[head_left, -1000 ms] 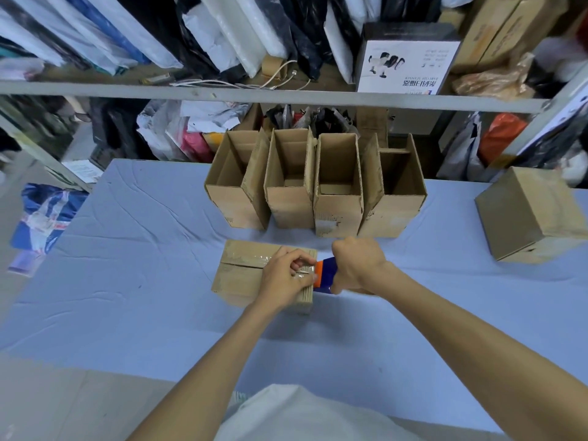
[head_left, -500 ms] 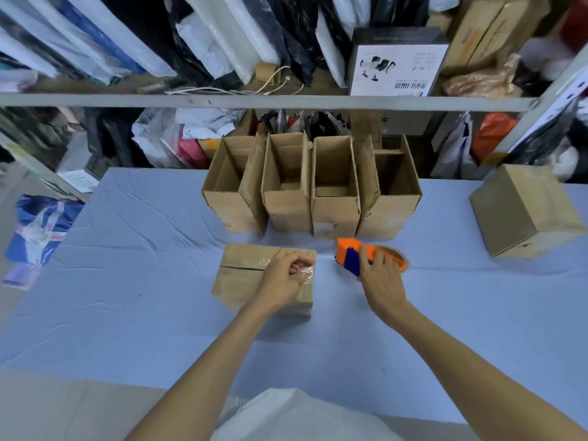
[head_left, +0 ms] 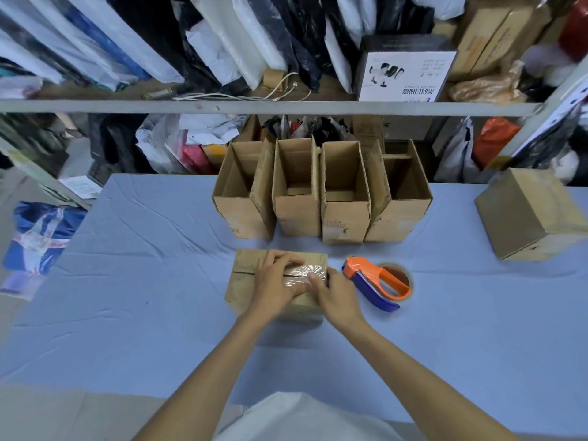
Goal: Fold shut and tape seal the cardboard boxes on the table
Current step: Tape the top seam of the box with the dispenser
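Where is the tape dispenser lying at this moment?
In the head view, the tape dispenser lies on the table, just right of the closed box, nearer than the four open boxes.

on the worktop (head_left: 143,281) stood four open cardboard boxes (head_left: 342,218) and two shut cardboard boxes (head_left: 534,214), six in all. there was one tape dispenser (head_left: 375,283).

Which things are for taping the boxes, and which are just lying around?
For the job: the box being sealed, its clear tape, the tape dispenser, four open boxes, the closed box at right.
Just lying about: shelf bags, white cables, printed carton, blue bag on the floor.
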The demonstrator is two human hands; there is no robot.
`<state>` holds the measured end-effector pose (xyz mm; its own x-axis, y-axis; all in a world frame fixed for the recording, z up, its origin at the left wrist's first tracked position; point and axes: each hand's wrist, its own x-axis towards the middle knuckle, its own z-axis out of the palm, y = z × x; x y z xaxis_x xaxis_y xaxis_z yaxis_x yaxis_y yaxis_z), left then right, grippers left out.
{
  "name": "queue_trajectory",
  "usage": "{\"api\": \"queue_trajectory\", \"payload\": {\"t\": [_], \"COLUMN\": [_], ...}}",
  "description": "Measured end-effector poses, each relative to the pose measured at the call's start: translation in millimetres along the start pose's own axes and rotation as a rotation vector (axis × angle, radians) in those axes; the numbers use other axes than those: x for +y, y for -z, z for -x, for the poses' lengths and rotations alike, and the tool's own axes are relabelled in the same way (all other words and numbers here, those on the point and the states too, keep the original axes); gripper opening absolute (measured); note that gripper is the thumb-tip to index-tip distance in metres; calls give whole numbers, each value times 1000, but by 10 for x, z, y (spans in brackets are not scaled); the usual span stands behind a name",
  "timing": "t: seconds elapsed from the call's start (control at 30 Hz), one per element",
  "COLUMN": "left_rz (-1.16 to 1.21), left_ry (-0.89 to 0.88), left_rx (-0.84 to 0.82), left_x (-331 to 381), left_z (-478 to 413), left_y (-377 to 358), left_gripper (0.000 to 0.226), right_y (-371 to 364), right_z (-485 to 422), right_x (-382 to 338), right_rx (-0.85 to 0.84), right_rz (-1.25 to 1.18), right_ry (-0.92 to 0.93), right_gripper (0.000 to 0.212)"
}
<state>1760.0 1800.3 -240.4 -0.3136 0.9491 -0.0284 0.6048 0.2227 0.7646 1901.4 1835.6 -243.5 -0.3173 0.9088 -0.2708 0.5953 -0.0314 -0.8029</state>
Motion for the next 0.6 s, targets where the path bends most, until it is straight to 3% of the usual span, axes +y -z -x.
{"api": "queue_trajectory", "payload": {"t": [0.17, 0.3, 0.4, 0.47, 0.53, 0.6], "left_rz": [43, 116, 212, 155, 67, 80], "left_ry": [33, 53, 107, 96, 100, 251], "left_rx": [-62, -133, -44, 79, 120, -36], "left_x": [-28, -59, 5, 5, -41, -125], "left_z": [-18, -44, -75, -137, -208, -253], "left_y": [20, 116, 265, 409, 579, 677], "left_gripper": [44, 46, 33, 25, 19, 33], "right_y": [-256, -179, -126, -41, 70, 164], "right_z": [-162, -244, -179, -131, -129, -146], "right_x": [-52, -20, -7, -33, -44, -55], "right_rx": [-77, -29, 7, -19, -95, -197], "right_rz": [-125, -108, -139, -222, -285, -284], "right_ry": [-289, -382, -292, -146, 9, 126], "right_gripper": [63, 40, 21, 13, 27, 45]}}
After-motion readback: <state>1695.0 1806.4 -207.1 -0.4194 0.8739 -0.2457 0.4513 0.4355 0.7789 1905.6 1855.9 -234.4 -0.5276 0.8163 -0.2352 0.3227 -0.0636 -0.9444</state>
